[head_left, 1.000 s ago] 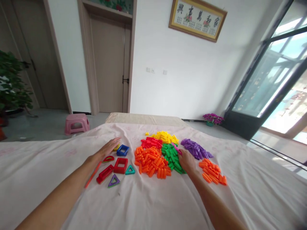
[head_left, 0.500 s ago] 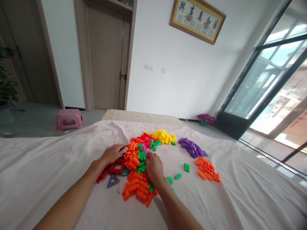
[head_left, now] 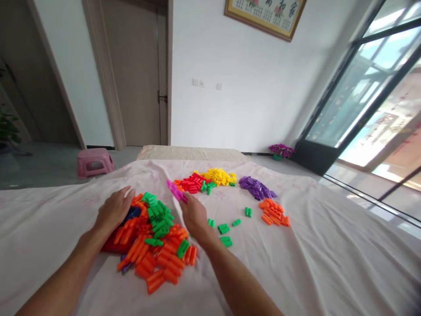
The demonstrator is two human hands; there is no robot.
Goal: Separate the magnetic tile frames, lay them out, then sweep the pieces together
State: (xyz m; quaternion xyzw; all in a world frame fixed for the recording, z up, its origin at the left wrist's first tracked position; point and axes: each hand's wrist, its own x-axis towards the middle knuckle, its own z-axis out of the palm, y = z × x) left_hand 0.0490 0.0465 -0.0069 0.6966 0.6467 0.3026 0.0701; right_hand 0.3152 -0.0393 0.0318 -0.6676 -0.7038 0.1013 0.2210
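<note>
My right hand (head_left: 194, 216) is closed on a magenta plastic piece (head_left: 175, 190), held above the sheet just right of the main heap. My left hand (head_left: 113, 210) lies along the heap's left side with fingers stretched out, near some dark blue pieces (head_left: 132, 213). That heap is made of orange plastic building pieces (head_left: 164, 259), with green pieces (head_left: 159, 215) on top. A red flat piece (head_left: 113, 243) shows under its left side, partly hidden. Below it, a purple piece (head_left: 125, 265) peeks out from under the orange ones.
Farther back lie red pieces (head_left: 192, 182) and yellow pieces (head_left: 219, 176). To the right are a purple pile (head_left: 256, 188) and an orange pile (head_left: 274, 212). Several loose green pieces (head_left: 223, 228) are scattered between. Everything rests on a wrinkled pale sheet (head_left: 312, 263).
The main heap has been shifted left and toward me, apart from the red and yellow pieces. My right hand has lifted the magenta piece away from it. The view has shifted slightly.
</note>
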